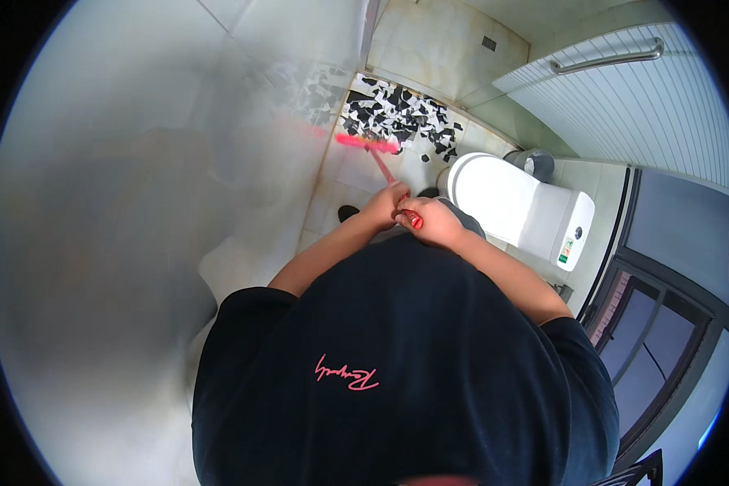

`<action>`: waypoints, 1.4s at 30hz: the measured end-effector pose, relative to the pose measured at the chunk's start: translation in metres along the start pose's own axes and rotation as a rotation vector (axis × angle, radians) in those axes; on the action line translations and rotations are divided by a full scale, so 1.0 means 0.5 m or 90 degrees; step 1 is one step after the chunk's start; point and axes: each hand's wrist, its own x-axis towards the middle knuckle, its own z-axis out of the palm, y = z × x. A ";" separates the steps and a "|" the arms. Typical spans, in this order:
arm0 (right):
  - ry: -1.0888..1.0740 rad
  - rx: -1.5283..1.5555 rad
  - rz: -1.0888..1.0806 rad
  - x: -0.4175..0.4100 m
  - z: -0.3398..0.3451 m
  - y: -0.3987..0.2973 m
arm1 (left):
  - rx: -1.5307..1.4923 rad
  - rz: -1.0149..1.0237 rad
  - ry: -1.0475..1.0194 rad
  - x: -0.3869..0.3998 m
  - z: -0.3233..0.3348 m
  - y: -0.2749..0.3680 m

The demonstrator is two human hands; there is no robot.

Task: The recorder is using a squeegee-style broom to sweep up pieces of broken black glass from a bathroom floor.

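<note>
Both my hands grip the red handle (381, 165) of a broom. My left hand (389, 203) holds it farther down, and my right hand (436, 220) wraps around its top end. The pink broom head (366, 144) rests at the near edge of a spread of black and white scraps (395, 112), apparently torn paper or plastic, on the tiled floor. A few scraps lie apart from the rest, near the toilet.
A white toilet (492, 191) with its lid down stands to my right, a grey bin (537, 164) behind it. The glossy wall (261, 164) runs close on my left. Ahead are a raised floor edge (437, 97), a floor drain (489, 43) and a ribbed panel with a metal grab bar (607, 61).
</note>
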 end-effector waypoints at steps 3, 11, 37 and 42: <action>0.057 -0.003 -0.057 -0.010 -0.025 0.014 | -0.003 0.025 0.002 0.028 0.001 0.028; 0.087 0.039 -0.124 0.004 -0.152 0.028 | 0.126 -0.022 -0.007 0.098 -0.022 0.145; 0.125 0.362 -0.034 0.147 -0.443 0.371 | 0.298 -0.136 -0.153 0.598 0.021 0.213; 0.110 0.340 0.135 0.122 -0.460 0.434 | 0.371 -0.136 -0.299 0.638 0.016 0.399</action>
